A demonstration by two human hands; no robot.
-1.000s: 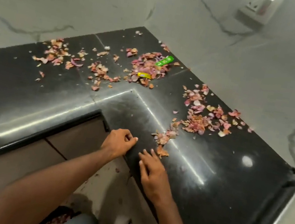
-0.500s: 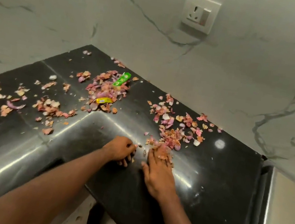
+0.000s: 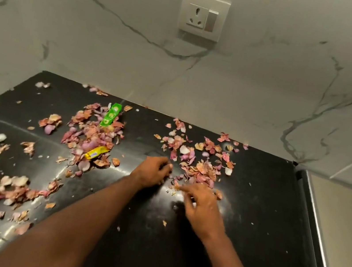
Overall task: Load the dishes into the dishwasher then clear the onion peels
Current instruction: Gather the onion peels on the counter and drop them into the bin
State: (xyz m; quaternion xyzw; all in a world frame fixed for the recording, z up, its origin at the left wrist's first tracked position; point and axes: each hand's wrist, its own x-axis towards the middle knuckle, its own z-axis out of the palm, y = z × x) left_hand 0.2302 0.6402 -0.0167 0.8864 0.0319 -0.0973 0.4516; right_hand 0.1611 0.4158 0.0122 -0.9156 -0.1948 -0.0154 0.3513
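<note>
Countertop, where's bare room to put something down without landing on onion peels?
Bare black countertop lies right of the right hand, up to the steel edge, with only specks. Crowded: peels ahead of both hands, around the green wrapper and yellow wrapper, and far left.

Under the fingers [image 3: 186, 190] the glossy black stone tabletop [image 3: 249, 215] mirrors light, dry papery onion peels [image 3: 201, 168] just beyond them, and farther back stands matt white veined marble wall [image 3: 114, 53].
</note>
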